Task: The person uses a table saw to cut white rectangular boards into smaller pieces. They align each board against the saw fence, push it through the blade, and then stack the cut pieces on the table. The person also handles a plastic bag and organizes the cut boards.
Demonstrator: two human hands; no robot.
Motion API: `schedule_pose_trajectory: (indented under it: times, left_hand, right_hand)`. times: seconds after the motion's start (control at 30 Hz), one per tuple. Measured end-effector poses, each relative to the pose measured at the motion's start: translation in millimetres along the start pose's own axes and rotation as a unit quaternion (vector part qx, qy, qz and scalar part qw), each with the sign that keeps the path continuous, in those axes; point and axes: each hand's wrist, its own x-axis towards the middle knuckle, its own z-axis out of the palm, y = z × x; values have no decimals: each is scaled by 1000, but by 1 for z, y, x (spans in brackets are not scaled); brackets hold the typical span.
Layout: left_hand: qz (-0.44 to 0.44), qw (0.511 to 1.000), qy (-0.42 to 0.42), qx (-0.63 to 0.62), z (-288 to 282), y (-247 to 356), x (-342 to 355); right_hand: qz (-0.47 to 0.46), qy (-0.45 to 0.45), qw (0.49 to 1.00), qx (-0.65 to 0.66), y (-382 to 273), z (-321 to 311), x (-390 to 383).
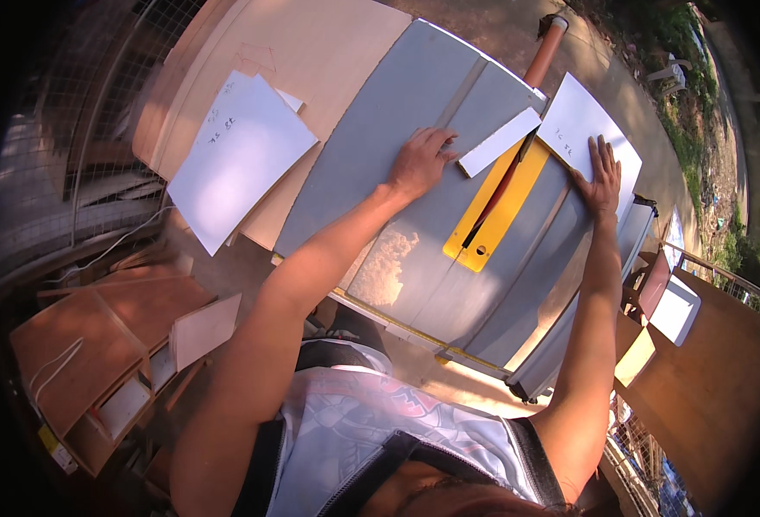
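Observation:
A grey table saw [380,155] lies before me, with a yellow insert plate [475,237] around its slot. In the slot shows a dark, reddish saw blade [502,185]. My right hand [602,177] rests flat, fingers spread, on the near right part of a white board [582,121] with handwriting on it. Left of the blade, a narrow white strip of board [501,142] lies slanted across the tabletop. Beside the strip's left end is my left hand [421,162], its fingers loosely bent and apart, with nothing seen in them.
A pale wooden side table [337,43] adjoins the saw on the left, bearing white marked boards [238,159]. An orange pipe [545,52] stands behind the saw. Sawdust [384,267] covers its near left part. Brown wooden cabinets [96,345] are at lower left, a brown panel [699,362] at right.

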Motion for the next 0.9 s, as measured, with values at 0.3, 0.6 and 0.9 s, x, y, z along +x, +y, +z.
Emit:
schedule_pose_trajectory:
  times: [0.3, 0.6, 0.9]
  left_hand:
    - [45, 983, -10, 179, -3, 26, -1]
    - [-25, 993, -112, -2, -129, 37, -129]
    - [-529, 781, -290, -161, -185, -86, -324]
  right_hand:
    - [17, 1, 1000, -8, 6, 5, 6]
    - [35, -64, 997, 25, 9, 1, 5]
    - [72, -199, 975, 75, 0, -33, 19]
